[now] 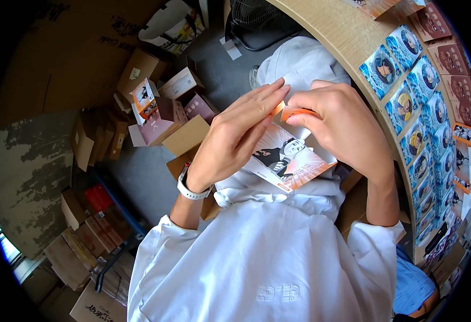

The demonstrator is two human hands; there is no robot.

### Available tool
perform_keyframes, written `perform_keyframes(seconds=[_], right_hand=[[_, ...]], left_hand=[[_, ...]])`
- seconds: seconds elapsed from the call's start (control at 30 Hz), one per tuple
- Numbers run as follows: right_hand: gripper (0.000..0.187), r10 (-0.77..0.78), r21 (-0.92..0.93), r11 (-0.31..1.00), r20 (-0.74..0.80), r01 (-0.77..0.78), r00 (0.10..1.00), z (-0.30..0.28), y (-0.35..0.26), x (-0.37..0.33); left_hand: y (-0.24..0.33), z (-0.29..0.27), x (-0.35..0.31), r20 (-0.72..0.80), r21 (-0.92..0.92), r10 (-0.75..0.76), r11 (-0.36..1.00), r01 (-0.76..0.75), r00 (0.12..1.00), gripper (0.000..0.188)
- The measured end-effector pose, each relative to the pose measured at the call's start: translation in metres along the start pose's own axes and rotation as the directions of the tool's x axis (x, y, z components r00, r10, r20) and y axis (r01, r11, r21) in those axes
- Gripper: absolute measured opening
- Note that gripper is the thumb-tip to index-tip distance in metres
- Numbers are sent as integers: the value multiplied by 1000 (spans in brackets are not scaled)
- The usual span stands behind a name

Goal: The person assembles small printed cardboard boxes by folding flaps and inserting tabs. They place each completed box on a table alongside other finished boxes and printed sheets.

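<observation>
Together, the left hand [235,137] and right hand [340,121] pinch the glossy orange illustrated card packet's [289,158] top edge, fingers closed, steadying it over the lap.

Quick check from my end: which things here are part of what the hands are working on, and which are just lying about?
In hand:
- orange illustrated card sleeve, pinched at its top edge
- left hand
- right hand

Lying about:
- rows of blue picture cards on the curved wooden table
- open cardboard boxes on the floor
- fan behind the table
</observation>
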State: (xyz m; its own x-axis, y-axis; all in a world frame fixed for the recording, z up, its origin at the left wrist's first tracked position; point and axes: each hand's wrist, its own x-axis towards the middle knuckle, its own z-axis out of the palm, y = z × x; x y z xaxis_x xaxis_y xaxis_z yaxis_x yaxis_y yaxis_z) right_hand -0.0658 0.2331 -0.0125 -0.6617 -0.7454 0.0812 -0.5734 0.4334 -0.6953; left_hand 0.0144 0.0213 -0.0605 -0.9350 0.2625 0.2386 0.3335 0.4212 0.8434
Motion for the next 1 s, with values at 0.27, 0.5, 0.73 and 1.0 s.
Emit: perform_keyframes(seconds=[0.27, 0.5, 0.73, 1.0], right_hand=[[10, 4, -206, 978, -57, -16, 998, -8, 1, -8], [12, 310, 183, 948, -342, -260, 887, -33, -11, -76], [18, 651, 74, 759, -117, -647, 750, 9, 49, -217], [22, 900, -491, 385, 13, -782, 435, 76, 125, -405]], left_hand=[[3, 1, -5, -3, -102, -129, 986, 128, 992, 38], [-23, -4, -23, -111, -167, -134, 979, 114, 985, 36], [-47, 16, -24, -161, -298, -189, 945, 135, 969, 40], [-44, 26, -19, -126, -324, -194, 935, 144, 973, 40]])
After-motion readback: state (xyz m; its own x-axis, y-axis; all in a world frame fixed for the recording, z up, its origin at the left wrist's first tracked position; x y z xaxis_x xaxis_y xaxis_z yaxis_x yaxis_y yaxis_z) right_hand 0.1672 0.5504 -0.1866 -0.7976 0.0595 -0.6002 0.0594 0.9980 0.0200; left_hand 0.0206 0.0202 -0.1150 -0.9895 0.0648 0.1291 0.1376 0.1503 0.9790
